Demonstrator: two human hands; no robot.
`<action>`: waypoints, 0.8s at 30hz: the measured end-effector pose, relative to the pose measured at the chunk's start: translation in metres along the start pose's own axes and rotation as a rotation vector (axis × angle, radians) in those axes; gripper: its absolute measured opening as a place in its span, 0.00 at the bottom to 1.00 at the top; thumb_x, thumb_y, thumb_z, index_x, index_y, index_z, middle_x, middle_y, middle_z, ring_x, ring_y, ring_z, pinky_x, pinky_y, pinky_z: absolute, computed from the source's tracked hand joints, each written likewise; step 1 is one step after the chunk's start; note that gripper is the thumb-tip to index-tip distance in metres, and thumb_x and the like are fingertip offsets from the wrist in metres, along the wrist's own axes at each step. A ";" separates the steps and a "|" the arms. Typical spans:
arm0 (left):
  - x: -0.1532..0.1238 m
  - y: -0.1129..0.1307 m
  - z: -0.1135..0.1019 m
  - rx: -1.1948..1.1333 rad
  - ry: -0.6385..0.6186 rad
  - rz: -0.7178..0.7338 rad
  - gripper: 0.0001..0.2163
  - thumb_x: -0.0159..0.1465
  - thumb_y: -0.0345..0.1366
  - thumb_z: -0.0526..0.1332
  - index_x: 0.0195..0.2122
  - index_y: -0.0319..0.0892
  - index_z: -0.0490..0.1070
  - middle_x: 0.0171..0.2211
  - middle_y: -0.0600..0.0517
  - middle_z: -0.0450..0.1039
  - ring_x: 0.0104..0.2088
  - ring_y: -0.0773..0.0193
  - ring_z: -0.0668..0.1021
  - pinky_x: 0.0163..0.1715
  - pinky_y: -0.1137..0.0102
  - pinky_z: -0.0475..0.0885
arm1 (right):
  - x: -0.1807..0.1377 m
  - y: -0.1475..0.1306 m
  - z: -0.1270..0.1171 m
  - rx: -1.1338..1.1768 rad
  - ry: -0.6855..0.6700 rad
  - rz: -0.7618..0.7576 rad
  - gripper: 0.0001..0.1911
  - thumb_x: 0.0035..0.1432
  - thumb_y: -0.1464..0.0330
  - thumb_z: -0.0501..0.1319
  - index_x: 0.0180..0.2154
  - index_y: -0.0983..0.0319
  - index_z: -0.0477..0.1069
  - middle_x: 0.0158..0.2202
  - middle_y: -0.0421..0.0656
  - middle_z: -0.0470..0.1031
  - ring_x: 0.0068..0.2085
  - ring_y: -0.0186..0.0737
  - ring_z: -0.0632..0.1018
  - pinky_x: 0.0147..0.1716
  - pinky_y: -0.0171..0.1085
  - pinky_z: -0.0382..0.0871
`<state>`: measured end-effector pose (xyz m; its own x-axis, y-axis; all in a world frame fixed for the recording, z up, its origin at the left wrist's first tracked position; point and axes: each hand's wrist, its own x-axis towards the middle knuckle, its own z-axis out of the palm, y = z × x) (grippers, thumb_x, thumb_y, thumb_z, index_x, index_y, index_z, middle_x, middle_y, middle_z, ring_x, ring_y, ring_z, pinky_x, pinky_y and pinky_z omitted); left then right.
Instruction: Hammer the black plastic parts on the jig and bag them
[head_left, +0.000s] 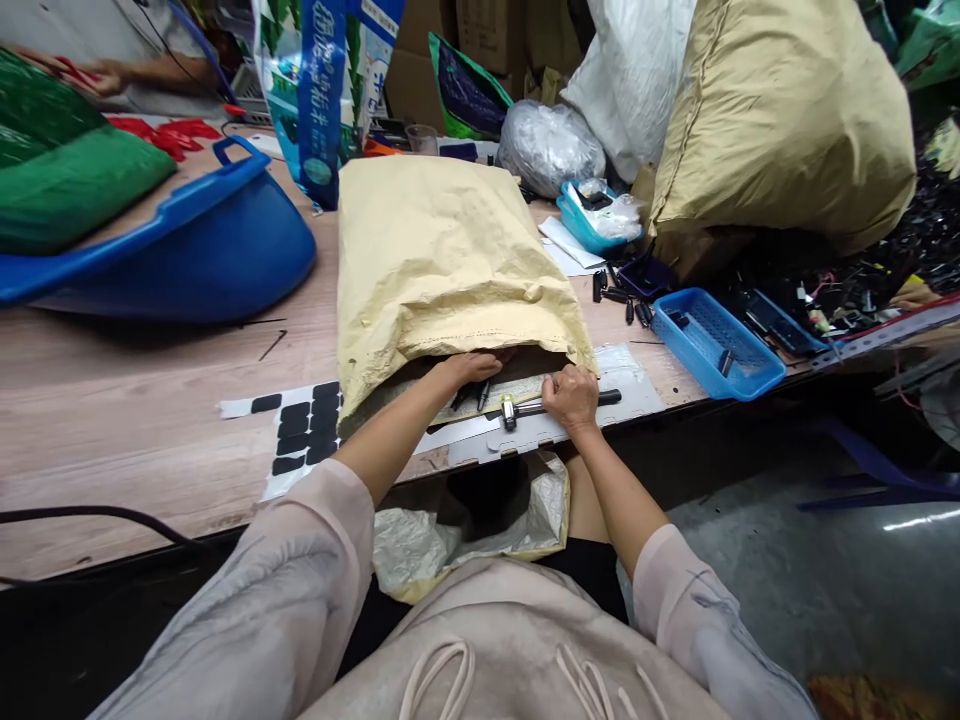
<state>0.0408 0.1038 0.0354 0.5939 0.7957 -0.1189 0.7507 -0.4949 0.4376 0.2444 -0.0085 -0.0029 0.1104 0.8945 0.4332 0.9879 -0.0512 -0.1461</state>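
Note:
A large tan woven sack (450, 230) lies on the table with its mouth towards me. My left hand (474, 367) reaches into that mouth, fingers stretched out and their tips lost in the shadow. Just below it, small black parts (484, 396) lie at the opening. My right hand (571, 397) is closed on the right edge of the sack's mouth. Under this hand, a small hammer (510, 412) with a black grip lies across a grey-white board (637, 390) at the table's front edge.
A blue scoop-shaped basin (247, 235) stands left of the sack. Black stickers (307, 425) lie at front left. To the right are a blue basket (720, 340) and a full tan sack (787, 120). Below the edge, an open sack (555, 500) sits between my legs. Another person's hand (105, 78) shows at far left.

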 end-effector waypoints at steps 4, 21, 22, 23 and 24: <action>-0.034 0.017 0.002 0.069 0.214 -0.045 0.17 0.74 0.45 0.53 0.57 0.45 0.75 0.46 0.45 0.79 0.49 0.52 0.79 0.49 0.62 0.71 | 0.001 0.002 0.001 0.009 0.007 -0.004 0.16 0.62 0.67 0.60 0.22 0.61 0.74 0.29 0.47 0.73 0.36 0.45 0.69 0.39 0.43 0.57; -0.105 0.015 0.064 0.034 0.588 -0.140 0.08 0.69 0.35 0.63 0.47 0.48 0.79 0.45 0.46 0.78 0.48 0.49 0.75 0.48 0.57 0.64 | -0.003 0.017 -0.012 0.218 0.003 -0.116 0.17 0.64 0.62 0.62 0.23 0.59 0.72 0.32 0.44 0.74 0.39 0.45 0.71 0.45 0.44 0.62; -0.105 0.015 0.064 0.024 0.585 -0.138 0.08 0.69 0.35 0.63 0.47 0.48 0.79 0.44 0.46 0.78 0.48 0.49 0.74 0.48 0.57 0.64 | -0.007 0.020 -0.016 0.242 -0.009 -0.154 0.15 0.64 0.62 0.63 0.25 0.58 0.74 0.35 0.44 0.76 0.41 0.45 0.72 0.47 0.44 0.62; -0.105 0.015 0.064 0.015 0.582 -0.136 0.07 0.68 0.35 0.64 0.46 0.48 0.79 0.44 0.46 0.78 0.48 0.50 0.74 0.48 0.57 0.64 | -0.011 0.023 -0.020 0.264 -0.024 -0.200 0.11 0.63 0.61 0.64 0.29 0.58 0.77 0.40 0.44 0.77 0.45 0.46 0.73 0.48 0.45 0.62; -0.105 0.015 0.063 0.006 0.580 -0.133 0.07 0.68 0.36 0.65 0.45 0.47 0.79 0.44 0.47 0.78 0.48 0.50 0.74 0.49 0.57 0.63 | -0.016 0.026 -0.023 0.277 -0.036 -0.245 0.09 0.62 0.60 0.66 0.32 0.57 0.78 0.45 0.45 0.77 0.49 0.48 0.73 0.50 0.45 0.62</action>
<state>0.0083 -0.0095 -0.0018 0.2410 0.9112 0.3343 0.8105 -0.3784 0.4470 0.2704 -0.0341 0.0068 -0.1345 0.8808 0.4540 0.9174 0.2838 -0.2790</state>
